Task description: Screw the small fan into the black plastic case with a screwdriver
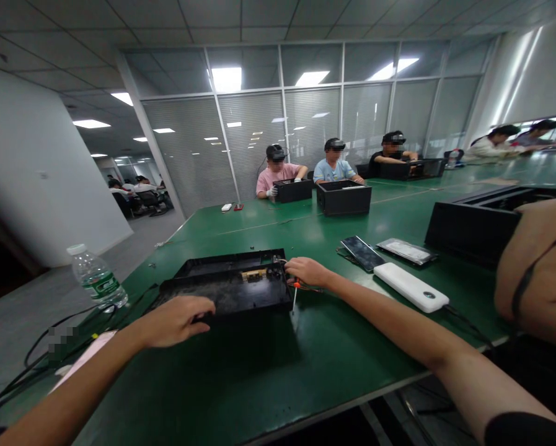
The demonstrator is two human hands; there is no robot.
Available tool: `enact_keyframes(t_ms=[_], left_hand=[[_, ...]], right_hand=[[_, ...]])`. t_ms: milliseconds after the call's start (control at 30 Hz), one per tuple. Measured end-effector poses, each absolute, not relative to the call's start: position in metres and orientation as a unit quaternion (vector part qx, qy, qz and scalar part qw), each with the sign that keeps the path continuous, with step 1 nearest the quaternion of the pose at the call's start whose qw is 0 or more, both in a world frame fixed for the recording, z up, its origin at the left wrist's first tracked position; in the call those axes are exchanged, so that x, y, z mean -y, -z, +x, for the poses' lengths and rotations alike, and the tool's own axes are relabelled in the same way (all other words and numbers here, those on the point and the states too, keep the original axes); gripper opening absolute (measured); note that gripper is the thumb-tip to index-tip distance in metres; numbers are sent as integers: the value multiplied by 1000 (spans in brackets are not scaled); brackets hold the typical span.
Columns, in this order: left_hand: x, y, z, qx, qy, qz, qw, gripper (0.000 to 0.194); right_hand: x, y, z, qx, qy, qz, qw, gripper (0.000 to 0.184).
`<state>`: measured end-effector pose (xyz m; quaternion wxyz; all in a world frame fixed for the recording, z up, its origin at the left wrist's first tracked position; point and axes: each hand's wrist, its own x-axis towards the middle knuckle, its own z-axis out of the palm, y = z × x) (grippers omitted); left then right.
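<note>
In front of me on the green table lies an opened black casing, with a shallow black panel (212,291) tilted up at its near side. A small yellowish part (254,274) shows near the panel's upper edge. My left hand (180,319) pinches the panel's near left edge between thumb and fingers. At the casing's right end, my right hand (308,272) is closed around a screwdriver (295,300) with an orange-red handle, its pale shaft pointing down. Thin wires run beside those fingers, which hide most of the handle.
A water bottle (98,279) and dark cables (40,347) are on the left. To the right lie a phone (362,253), a packaged flat drive (406,251) and a white power bank (410,287). A person's arm (538,266) is close on the right; other people sit opposite with black cases (343,198).
</note>
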<state>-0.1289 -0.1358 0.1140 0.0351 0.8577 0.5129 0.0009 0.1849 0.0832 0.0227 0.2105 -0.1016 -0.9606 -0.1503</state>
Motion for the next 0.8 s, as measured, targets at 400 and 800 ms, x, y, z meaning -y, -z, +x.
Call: enact_keyframes(t_ms=[400, 800], left_hand=[[183, -75, -106, -490, -19, 867, 82, 13], [115, -62, -121, -542, 48, 836, 75, 80]], right_hand=[[10, -9, 214, 969, 82, -32, 229, 49], [23, 0, 196, 972, 162, 34, 164, 39]])
